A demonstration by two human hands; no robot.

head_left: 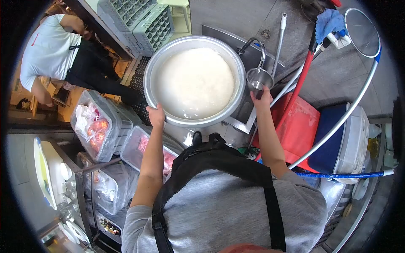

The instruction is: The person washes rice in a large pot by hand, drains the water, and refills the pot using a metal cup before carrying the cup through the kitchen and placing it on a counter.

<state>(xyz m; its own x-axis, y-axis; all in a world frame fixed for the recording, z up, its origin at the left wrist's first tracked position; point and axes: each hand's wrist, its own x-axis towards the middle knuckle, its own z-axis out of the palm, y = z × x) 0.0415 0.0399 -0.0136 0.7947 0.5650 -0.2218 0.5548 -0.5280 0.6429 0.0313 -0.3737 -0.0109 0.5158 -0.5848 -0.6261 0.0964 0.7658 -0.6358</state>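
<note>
A large round metal pot [150,101] full of milky white contents, foamy across the top, stands in front of me. My left hand [156,116] is closed on its near-left rim. To the pot's right, my right hand [262,98] grips a steel cup [269,79]. The cup is tilted with its mouth facing up, below the end of a curved tap [262,49]. Some clear liquid seems to be inside the cup, though whether water is running cannot be told. Beneath pot and cup lies a metal sink [244,110], partly hidden by the pot.
Grey glass racks [145,25] stand beyond the pot. At left, a person [50,50] in a white shirt bends over. Clear plastic bins [95,126] with bagged goods stand nearby. On the right are a red plastic container [297,126], long poles and a round strainer [363,31].
</note>
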